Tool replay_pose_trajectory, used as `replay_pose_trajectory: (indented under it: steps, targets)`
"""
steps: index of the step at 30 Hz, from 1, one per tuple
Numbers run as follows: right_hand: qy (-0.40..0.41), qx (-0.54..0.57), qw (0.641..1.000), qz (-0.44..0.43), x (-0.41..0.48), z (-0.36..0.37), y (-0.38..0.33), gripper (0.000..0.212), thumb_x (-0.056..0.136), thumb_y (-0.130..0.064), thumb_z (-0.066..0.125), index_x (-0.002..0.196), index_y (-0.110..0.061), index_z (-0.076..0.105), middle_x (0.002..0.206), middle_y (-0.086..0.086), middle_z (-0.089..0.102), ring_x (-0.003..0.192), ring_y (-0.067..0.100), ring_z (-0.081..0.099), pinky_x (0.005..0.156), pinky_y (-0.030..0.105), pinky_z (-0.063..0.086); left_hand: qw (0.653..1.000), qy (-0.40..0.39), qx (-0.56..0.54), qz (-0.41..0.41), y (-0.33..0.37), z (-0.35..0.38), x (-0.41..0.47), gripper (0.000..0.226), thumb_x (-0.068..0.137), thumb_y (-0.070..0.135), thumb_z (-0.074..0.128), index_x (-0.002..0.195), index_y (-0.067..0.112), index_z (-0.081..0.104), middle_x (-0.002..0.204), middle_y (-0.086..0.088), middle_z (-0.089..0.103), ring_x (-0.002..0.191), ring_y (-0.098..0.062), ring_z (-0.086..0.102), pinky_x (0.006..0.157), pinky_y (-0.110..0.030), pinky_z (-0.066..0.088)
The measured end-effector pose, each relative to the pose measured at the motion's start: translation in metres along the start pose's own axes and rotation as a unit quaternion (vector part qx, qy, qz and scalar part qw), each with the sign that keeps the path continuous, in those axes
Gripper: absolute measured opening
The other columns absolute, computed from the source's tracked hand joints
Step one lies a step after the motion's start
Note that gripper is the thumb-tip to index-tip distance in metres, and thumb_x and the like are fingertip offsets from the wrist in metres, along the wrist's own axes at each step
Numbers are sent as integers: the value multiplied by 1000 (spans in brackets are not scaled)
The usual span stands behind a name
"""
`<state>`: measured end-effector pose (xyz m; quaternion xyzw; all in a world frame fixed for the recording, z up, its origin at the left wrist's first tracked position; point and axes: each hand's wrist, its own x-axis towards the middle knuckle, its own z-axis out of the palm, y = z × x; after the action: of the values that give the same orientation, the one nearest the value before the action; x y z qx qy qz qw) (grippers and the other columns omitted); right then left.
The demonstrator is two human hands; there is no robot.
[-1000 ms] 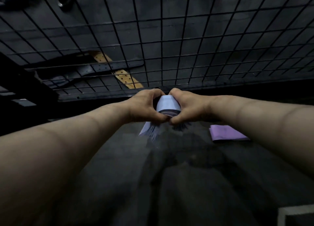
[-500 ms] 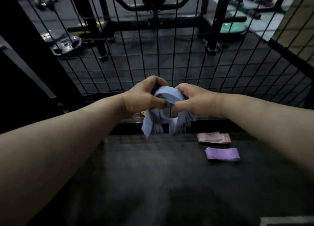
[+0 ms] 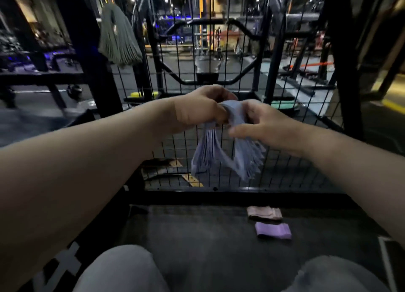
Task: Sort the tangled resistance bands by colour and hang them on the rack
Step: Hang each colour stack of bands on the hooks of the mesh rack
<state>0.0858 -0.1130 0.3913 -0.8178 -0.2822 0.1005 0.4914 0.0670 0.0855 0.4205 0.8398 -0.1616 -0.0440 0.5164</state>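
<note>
A bundle of pale blue resistance bands (image 3: 228, 153) hangs in front of the black wire grid rack (image 3: 285, 164), its loops fanning downward. My left hand (image 3: 201, 107) grips the top of the bundle from the left. My right hand (image 3: 260, 125) grips it from the right, thumb across the front. On the dark floor mat lie a folded pink band (image 3: 264, 212) and, just in front of it, a folded purple band (image 3: 273, 230). A bundle of green bands (image 3: 118, 37) hangs high on the rack at the upper left.
A thick black upright post (image 3: 87, 50) stands at the left and another at the right (image 3: 344, 61). Gym machines and floor markings show through the grid. My grey-trousered knees (image 3: 122, 269) are at the bottom edge.
Both hands have lifted the blue bundle upward and the view has tilted up, so the gym behind the rack and the hanging green bands have come into sight. The pink band has appeared too.
</note>
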Motion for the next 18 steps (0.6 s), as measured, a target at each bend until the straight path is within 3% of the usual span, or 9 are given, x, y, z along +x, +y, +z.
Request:
replay_pose_trajectory:
  steps: [4, 7, 12, 18]
  targets:
    - [26, -27, 998, -48, -24, 0, -45, 66, 65, -53, 86, 119, -24, 62, 112, -3, 73, 105, 14, 70, 96, 44, 56, 999, 30, -32, 24, 40, 4, -27, 66, 53, -1, 54, 119, -7, 59, 102, -19, 62, 87, -26, 60, 68, -34, 49]
    - [9, -36, 997, -67, -40, -5, -69, 53, 67, -43, 85, 112, -18, 68, 105, 1, 76, 99, 18, 73, 95, 49, 56, 999, 28, -41, 14, 55, -4, -47, 66, 54, -4, 57, 120, -7, 57, 99, -16, 61, 86, -26, 59, 70, -36, 48]
    - [36, -36, 995, -91, -56, -5, -97, 57, 66, -51, 83, 111, -17, 72, 102, 5, 76, 97, 24, 74, 93, 56, 56, 995, 35, -90, 28, 67, -10, -70, 60, 59, -6, 64, 118, 2, 59, 105, -15, 65, 92, -25, 64, 84, -40, 50]
    - [29, 36, 995, -86, -66, -3, -113, 41, 89, -35, 73, 120, -9, 65, 110, 16, 73, 104, 34, 71, 98, 56, 52, 990, 22, -135, 39, 85, -13, -85, 58, 66, -8, 72, 121, 4, 59, 113, -20, 66, 96, -29, 69, 87, -40, 57]
